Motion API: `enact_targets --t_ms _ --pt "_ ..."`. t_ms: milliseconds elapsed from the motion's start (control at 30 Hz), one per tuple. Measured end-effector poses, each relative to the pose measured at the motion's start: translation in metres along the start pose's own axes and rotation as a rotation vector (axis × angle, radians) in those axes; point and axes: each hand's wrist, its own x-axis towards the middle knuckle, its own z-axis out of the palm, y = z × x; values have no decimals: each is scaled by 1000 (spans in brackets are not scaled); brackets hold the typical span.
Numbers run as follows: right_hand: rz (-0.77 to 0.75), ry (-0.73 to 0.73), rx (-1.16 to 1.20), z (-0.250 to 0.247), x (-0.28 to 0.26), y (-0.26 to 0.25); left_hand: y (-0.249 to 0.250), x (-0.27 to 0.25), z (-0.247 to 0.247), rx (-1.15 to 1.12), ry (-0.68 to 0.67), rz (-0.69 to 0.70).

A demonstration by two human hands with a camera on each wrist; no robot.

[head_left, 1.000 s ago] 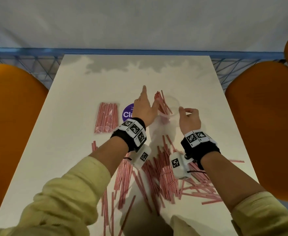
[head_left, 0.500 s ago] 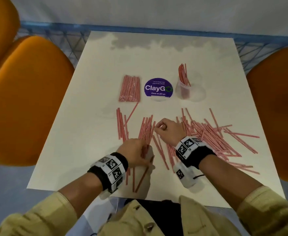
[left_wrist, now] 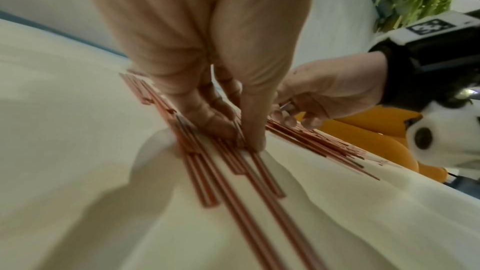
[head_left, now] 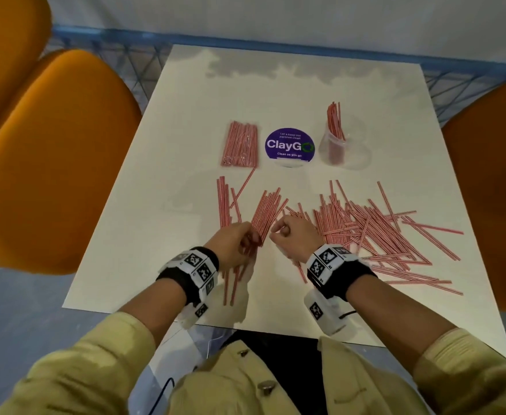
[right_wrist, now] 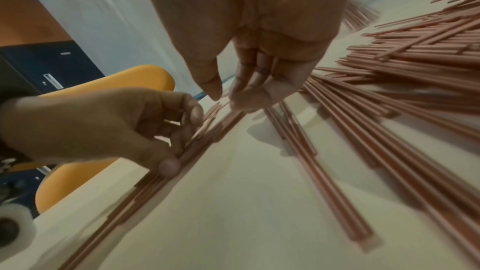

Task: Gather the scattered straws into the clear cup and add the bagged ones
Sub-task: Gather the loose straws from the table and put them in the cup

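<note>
Red-and-white striped straws (head_left: 374,232) lie scattered over the near half of the white table (head_left: 162,235). A clear cup (head_left: 340,148) at the back right holds a few upright straws (head_left: 334,121). The bagged straws (head_left: 240,146) lie flat at the back left. My left hand (head_left: 245,239) curls its fingers and thumb round a loose bunch of straws (head_left: 268,211) on the table; the left wrist view shows the left hand (left_wrist: 239,132) pressing the bunch down. Just right of it, my right hand (head_left: 278,232) is curled, and the right hand (right_wrist: 223,100) pinches at straw ends by the bunch.
A round purple ClayGo sticker (head_left: 289,144) sits between the bag and the cup. Orange chairs stand at the left (head_left: 54,151) and right (head_left: 491,187) of the table. The near table edge is just under my wrists.
Both hands came back from the cup to the near straws a second ago. Since half a second ago they have moved closer together at the bunch.
</note>
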Motion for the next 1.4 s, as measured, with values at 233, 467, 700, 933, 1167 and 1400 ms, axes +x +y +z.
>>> enact_targets --t_ms 233,467,700,933,1167,1400 --pt "27 89 -71 -10 5 -1 -8 -22 6 146 141 -290" --pt "26 63 -87 -6 13 -7 -6 -12 3 -7 117 -378" --pt "114 136 -150 -11 19 -2 -9 10 -28 -138 217 -464" --pt "199 93 -215 -1 35 -21 -8 63 -38 -94 402 -534" --pt "201 102 -61 1 45 -31 18 74 -9 -34 303 -416" --pt "243 169 170 3 51 -32 36 84 1 -115 217 -383"
